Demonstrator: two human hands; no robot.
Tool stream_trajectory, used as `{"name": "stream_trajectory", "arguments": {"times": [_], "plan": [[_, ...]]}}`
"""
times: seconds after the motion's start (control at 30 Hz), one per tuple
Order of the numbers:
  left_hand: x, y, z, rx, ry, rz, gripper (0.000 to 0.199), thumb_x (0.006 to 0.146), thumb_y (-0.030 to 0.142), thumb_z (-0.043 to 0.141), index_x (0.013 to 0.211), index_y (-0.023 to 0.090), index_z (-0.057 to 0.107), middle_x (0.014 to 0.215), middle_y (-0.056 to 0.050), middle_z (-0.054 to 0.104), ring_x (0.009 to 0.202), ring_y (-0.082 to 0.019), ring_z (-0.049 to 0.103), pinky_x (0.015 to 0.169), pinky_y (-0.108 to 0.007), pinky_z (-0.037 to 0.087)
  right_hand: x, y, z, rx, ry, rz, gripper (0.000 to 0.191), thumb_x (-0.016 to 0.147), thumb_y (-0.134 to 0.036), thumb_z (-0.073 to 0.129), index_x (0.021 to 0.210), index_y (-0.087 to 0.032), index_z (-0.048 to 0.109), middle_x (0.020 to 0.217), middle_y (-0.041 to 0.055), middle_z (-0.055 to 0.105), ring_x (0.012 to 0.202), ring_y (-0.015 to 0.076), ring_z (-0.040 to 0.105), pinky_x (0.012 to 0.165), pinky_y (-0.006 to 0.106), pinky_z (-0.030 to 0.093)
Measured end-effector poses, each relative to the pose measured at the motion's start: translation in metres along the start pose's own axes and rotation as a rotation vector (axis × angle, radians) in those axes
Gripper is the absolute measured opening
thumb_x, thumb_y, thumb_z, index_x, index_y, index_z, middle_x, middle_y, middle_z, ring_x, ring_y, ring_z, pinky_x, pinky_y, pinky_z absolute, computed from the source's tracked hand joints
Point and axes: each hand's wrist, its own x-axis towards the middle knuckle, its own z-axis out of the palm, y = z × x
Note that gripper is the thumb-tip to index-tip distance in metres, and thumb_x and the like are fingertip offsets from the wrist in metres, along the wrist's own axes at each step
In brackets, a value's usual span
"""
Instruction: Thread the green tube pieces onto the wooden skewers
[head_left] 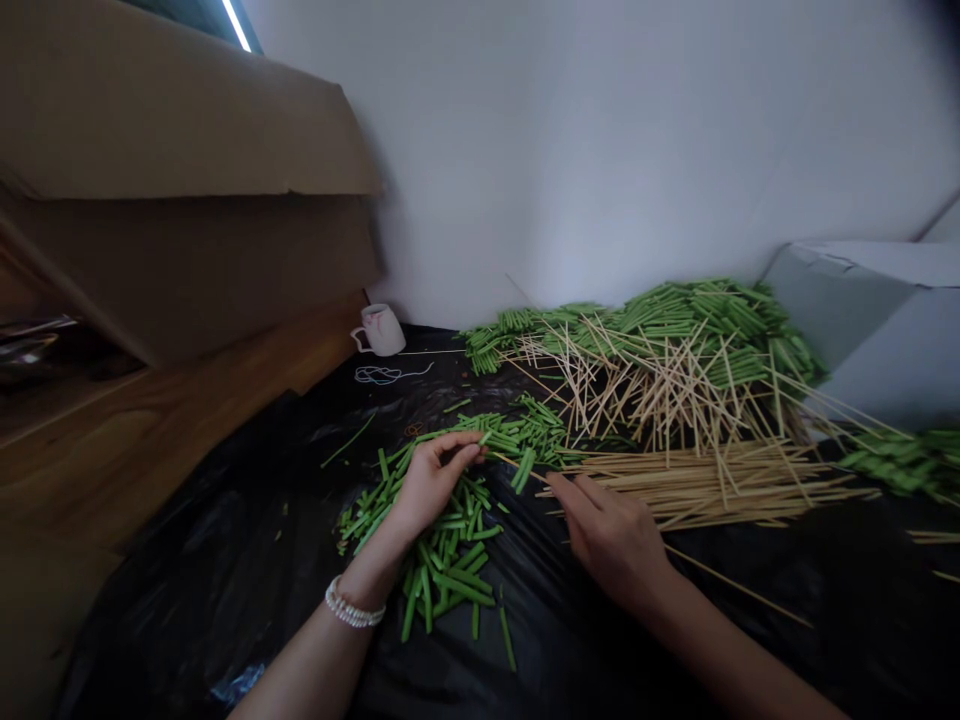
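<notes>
My right hand (611, 535) is closed on a thin wooden skewer (504, 459) that points left toward my other hand. Cut green vegetable stem pieces (524, 470) sit across the skewer near my right fingertips. Between thumb and fingers, my left hand (435, 475) pinches a short green stem piece (486, 438) by the skewer's far end; whether the tip has entered it I cannot tell. Loose cut stems (457, 580) lie heaped beneath and around my left hand. Bare wooden skewers (735, 485) lie in a flat bundle just beyond my right hand.
Threaded green skewers (697, 310) are piled along the white wall, sticks toward me. More green stems (900, 460) lie far right, beside a white box (870, 330). A mug (382, 330) and string (390, 375) are at the back. A cardboard box (187, 120) overhangs the left. Black plastic (225, 540) covers the floor.
</notes>
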Motion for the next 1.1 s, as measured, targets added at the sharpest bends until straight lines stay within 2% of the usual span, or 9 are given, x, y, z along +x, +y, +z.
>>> {"name": "stream_trajectory", "arguments": {"times": [0.13, 0.33, 0.8, 1.1], "plan": [[-0.0023, 0.0031, 0.0046, -0.271, -0.077, -0.147, 0.035, 0.076, 0.04, 0.072, 0.097, 0.013, 0.071, 0.089, -0.008, 0.076, 0.079, -0.02, 0.07, 0.075, -0.031, 0.054, 0.001, -0.0012, -0.0008, 0.002, 0.005, -0.006, 0.032, 0.089, -0.012, 0.042, 0.111, -0.015, 0.065, 0.072, 0.0005, 0.062, 0.059, 0.0107, 0.055, 0.055, 0.027, 0.036], [-0.0045, 0.0025, 0.006, -0.411, -0.134, -0.232, 0.035, 0.075, 0.04, 0.073, 0.098, 0.014, 0.071, 0.091, -0.008, 0.076, 0.082, -0.018, 0.071, 0.075, -0.027, 0.054, 0.0018, -0.0019, -0.0019, 0.005, 0.014, -0.009, 0.032, 0.09, -0.011, 0.04, 0.11, -0.015, 0.064, 0.071, 0.0004, 0.062, 0.058, 0.0113, 0.055, 0.056, 0.028, 0.035], [-0.0067, 0.0029, 0.0061, -0.43, -0.178, -0.221, 0.033, 0.077, 0.037, 0.073, 0.099, 0.014, 0.071, 0.094, -0.01, 0.076, 0.082, -0.019, 0.072, 0.077, -0.03, 0.055, 0.001, -0.0013, -0.0002, -0.021, 0.01, -0.009, 0.032, 0.089, -0.011, 0.04, 0.11, -0.015, 0.065, 0.073, 0.0007, 0.064, 0.057, 0.0108, 0.055, 0.055, 0.027, 0.034], [-0.0064, 0.0043, 0.0049, -0.384, -0.151, -0.204, 0.036, 0.073, 0.039, 0.075, 0.097, 0.012, 0.071, 0.091, -0.011, 0.076, 0.081, -0.021, 0.072, 0.076, -0.032, 0.055, 0.0001, -0.0019, 0.0003, -0.035, 0.0, -0.013, 0.033, 0.088, -0.01, 0.04, 0.11, -0.015, 0.065, 0.073, 0.0007, 0.064, 0.056, 0.0102, 0.056, 0.054, 0.027, 0.035]]}}
